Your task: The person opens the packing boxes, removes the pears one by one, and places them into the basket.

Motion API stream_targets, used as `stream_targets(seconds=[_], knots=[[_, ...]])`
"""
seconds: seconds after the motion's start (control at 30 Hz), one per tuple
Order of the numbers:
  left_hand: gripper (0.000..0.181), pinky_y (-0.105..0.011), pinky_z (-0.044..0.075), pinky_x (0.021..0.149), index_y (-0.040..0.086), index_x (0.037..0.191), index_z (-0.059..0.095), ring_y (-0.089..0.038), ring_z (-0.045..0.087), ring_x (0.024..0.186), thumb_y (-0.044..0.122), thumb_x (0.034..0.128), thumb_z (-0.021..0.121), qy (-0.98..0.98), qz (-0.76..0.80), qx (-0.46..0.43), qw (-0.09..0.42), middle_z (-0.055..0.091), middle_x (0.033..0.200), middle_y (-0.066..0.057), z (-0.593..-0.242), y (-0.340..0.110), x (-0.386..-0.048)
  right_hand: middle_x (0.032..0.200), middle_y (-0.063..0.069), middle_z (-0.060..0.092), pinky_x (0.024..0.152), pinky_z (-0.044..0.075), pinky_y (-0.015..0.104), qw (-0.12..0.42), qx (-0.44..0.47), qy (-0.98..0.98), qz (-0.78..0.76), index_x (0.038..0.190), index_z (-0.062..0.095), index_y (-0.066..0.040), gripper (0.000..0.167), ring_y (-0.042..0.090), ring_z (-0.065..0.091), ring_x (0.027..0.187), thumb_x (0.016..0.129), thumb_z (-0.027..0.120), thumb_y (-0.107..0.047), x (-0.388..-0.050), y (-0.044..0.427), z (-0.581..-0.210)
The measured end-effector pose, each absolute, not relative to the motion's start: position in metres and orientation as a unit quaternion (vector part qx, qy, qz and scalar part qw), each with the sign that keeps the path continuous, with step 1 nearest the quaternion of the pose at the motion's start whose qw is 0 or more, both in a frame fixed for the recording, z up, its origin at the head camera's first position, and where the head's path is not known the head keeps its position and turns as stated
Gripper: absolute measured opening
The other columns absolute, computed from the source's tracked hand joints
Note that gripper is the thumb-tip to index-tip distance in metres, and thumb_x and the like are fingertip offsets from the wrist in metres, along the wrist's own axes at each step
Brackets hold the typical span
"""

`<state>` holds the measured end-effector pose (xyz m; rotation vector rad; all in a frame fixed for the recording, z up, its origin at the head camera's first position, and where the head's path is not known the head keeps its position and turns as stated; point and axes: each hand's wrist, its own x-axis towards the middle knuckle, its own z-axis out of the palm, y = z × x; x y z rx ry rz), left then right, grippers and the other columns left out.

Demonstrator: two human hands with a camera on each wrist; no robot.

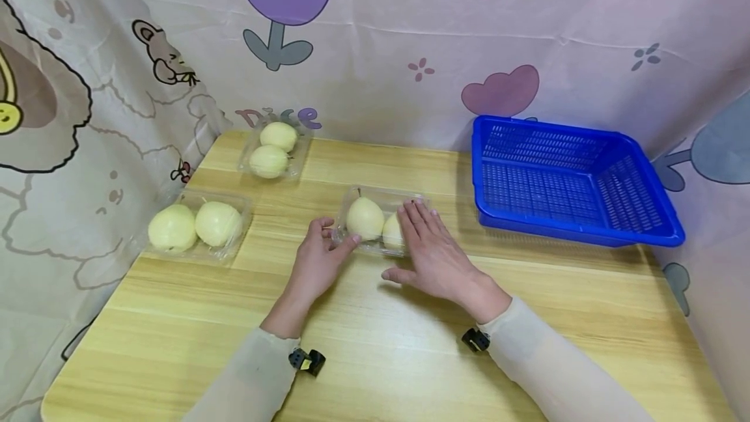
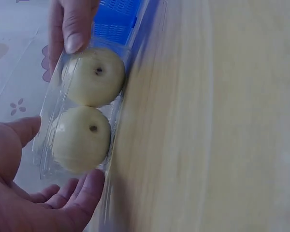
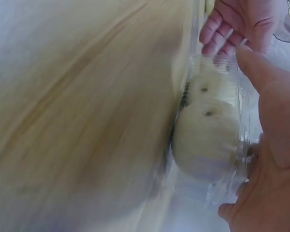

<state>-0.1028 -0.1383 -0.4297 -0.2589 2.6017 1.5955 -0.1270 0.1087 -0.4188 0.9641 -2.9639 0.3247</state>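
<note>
A clear plastic box (image 1: 379,195) with two pale yellow pears (image 1: 364,219) inside sits on the wooden table in front of me. At its left end is my left hand (image 1: 316,260), thumb by the near corner and fingers loosely bent along the side. My right hand (image 1: 436,259) lies with straight fingers over the right end, partly covering the second pear (image 1: 392,232). In the left wrist view the left hand (image 2: 43,193) spreads around the end of the box. The right wrist view shows the right palm (image 3: 280,140) alongside the lid.
Two more clear boxes of paired pears stand on the left: one at the table's left edge (image 1: 218,223), one at the back left (image 1: 269,161). A blue plastic basket (image 1: 577,236) stands at the back right. A patterned cloth (image 1: 381,31) hangs behind the table (image 1: 375,344).
</note>
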Motion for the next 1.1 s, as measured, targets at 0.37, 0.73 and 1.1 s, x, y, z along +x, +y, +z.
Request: stream_targets(seconds=[0.37, 0.73, 1.1], knots=[[0.046, -0.033, 0.067, 0.079, -0.006, 0.113, 0.062, -0.022, 0.076, 0.084, 0.04, 0.1098, 0.057, 0.72, 0.671, -0.141, 0.102, 0.071, 0.1, -0.019, -0.438, -0.127, -0.096, 0.177, 0.02, 0.01, 0.135, 0.008, 0.051, 0.0, 0.329, -0.939, 0.099, 0.168, 0.016, 0.0, 0.122, 0.034, 0.004, 0.165, 0.087, 0.073, -0.072, -0.127, 0.112, -0.418], [0.04, -0.034, 0.063, 0.095, -0.011, 0.127, 0.061, -0.028, 0.074, 0.109, 0.024, 0.1136, 0.047, 0.555, 0.808, -0.133, 0.148, 0.069, 0.124, -0.026, -0.445, -0.116, -0.089, 0.177, 0.02, 0.009, 0.135, 0.007, 0.049, 0.004, 0.335, -0.937, 0.093, 0.168, 0.012, 0.0, 0.124, 0.034, 0.002, 0.165, 0.086, 0.076, -0.067, -0.126, 0.113, -0.419], [0.032, -0.033, 0.063, 0.096, -0.015, 0.131, 0.061, -0.018, 0.077, 0.098, 0.006, 0.1067, 0.057, 0.525, 0.819, -0.105, 0.204, 0.074, 0.121, -0.024, -0.448, -0.095, -0.091, 0.176, 0.021, 0.008, 0.134, 0.007, 0.05, 0.001, 0.344, -0.934, 0.096, 0.167, 0.012, 0.003, 0.118, 0.037, 0.002, 0.164, 0.087, 0.078, -0.054, -0.125, 0.114, -0.418]])
